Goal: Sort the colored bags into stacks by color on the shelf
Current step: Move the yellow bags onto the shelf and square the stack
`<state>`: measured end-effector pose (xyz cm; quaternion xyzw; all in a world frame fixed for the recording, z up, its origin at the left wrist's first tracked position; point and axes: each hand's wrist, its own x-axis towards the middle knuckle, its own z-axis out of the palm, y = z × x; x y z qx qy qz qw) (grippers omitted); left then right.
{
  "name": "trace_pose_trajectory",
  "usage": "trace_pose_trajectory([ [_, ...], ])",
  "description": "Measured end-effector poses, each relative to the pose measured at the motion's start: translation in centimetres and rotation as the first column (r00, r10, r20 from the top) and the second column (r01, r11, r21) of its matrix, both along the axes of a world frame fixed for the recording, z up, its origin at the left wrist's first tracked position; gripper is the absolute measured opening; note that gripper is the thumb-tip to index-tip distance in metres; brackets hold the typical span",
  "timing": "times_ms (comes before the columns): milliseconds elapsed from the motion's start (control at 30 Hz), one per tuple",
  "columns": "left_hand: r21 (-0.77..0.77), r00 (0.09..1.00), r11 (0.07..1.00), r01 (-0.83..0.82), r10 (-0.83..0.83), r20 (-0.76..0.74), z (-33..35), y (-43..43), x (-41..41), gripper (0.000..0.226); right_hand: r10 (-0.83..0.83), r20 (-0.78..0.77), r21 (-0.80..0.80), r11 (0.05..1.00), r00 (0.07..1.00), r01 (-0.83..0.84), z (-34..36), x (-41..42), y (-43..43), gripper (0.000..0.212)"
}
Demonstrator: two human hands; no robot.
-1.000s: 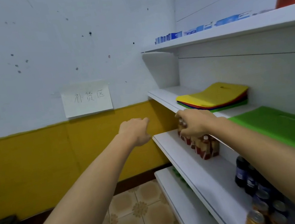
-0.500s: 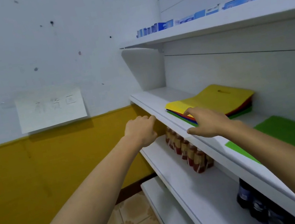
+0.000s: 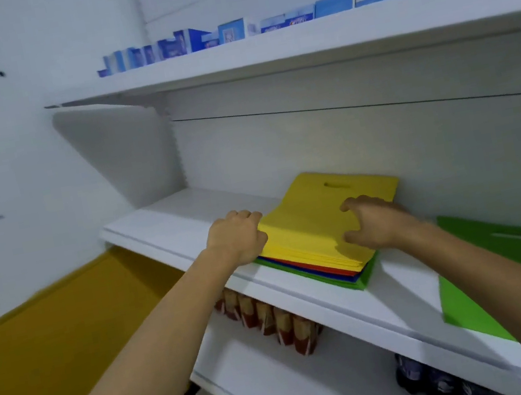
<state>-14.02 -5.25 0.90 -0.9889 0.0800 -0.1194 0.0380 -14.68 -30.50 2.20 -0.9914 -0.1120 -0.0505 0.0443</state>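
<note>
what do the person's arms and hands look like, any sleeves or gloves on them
Both arms are bare as far back as the picture shows, with no sleeve in view on the left forearm or the right forearm. The left hand and right hand wear no gloves, and no watch, bracelet or ring can be seen. The picture is slightly blurred, so small items could be missed.

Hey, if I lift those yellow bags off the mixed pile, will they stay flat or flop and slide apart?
Probably floppy: the yellow bags are thin sheets, curving up beside the left hand. Likely light, being so thin. They may fan or slip apart, since their layered front edges look loose below the right hand.
</note>
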Motion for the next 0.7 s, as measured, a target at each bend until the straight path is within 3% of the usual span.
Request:
trace_pose_trajectory([
  [200,-0.016,0.992,0.993,0.119,-0.119,-0.040,-1.7,-1.5,7.1,0.051,-0.292,-0.102,0.050,0.953,0.951,0.298,-1.0,2.5,-2.0,0.063],
  [367,-0.148,0.998,0.988,0.038,-0.046,-0.051,-2.6,-2.0,11.1,0.058,-0.476,-0.074,0.331,0.817,0.876,0.472,-2.2,4.6,-3.9,0.068],
  [433,-0.260,0.993,0.965,-0.032,0.000,-0.120,-3.4,-1.7,12.2,0.060,-0.514,-0.118,0.418,0.750,0.849,0.512,-3.0,5.3,-4.5,0.068],
  [533,-0.412,0.980,0.907,-0.086,0.003,-0.197,-4.6,-1.2,13.2,0.057,-0.531,-0.163,0.469,0.700,0.832,0.538,-4.7,6.3,-4.8,0.049],
  [700,-0.552,0.988,0.831,-0.072,-0.017,-0.156,-5.3,-1.1,12.8,0.052,-0.502,-0.124,0.628,0.627,0.856,0.460,-6.4,6.8,-4.0,0.049],
])
